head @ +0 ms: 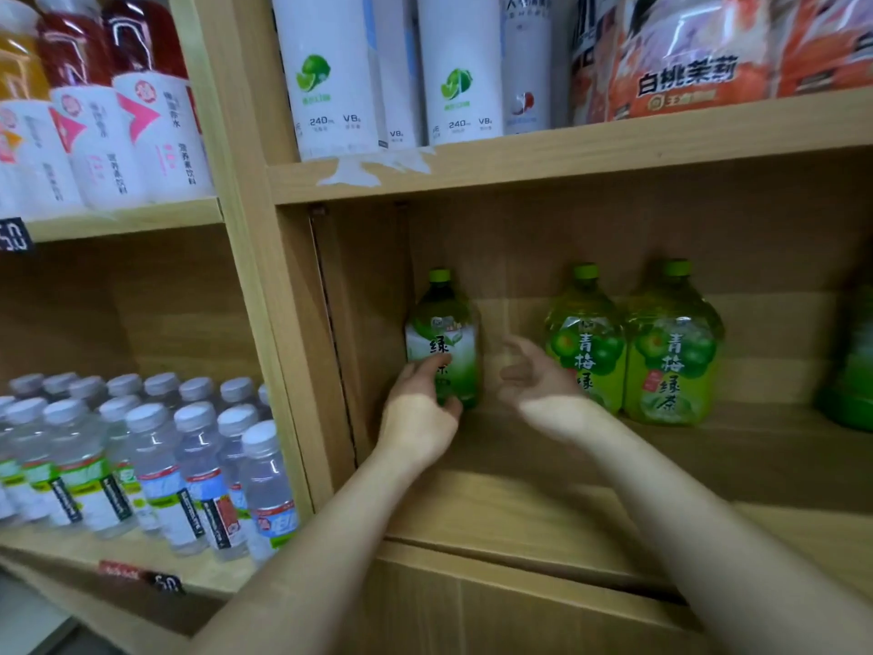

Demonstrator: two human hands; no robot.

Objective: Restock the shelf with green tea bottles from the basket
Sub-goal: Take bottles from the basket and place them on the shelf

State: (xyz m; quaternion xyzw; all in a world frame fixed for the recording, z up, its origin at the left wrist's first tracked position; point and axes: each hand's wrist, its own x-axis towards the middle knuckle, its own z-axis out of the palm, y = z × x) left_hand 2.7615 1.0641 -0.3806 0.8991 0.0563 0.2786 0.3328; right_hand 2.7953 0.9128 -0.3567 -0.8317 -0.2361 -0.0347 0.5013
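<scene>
**Gripping a bottle (pixel 441 323) at the back left of the shelf (pixel 519 503)**

The left hand (pixel 418 413) curls round the upright bottle, low on its label. The right hand (pixel 529 375) hovers just beside it, fingers loose and empty. Two plum-tea bottles (pixel 673 342) stand to the right. Wooden shelving all round; water bottles (pixel 156 460) crowd the neighbouring bay.

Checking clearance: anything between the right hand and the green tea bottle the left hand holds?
Nothing visible. The right hand is open just right of the green tea bottle, with bare shelf between them; the left hand grips its lower part.
</scene>
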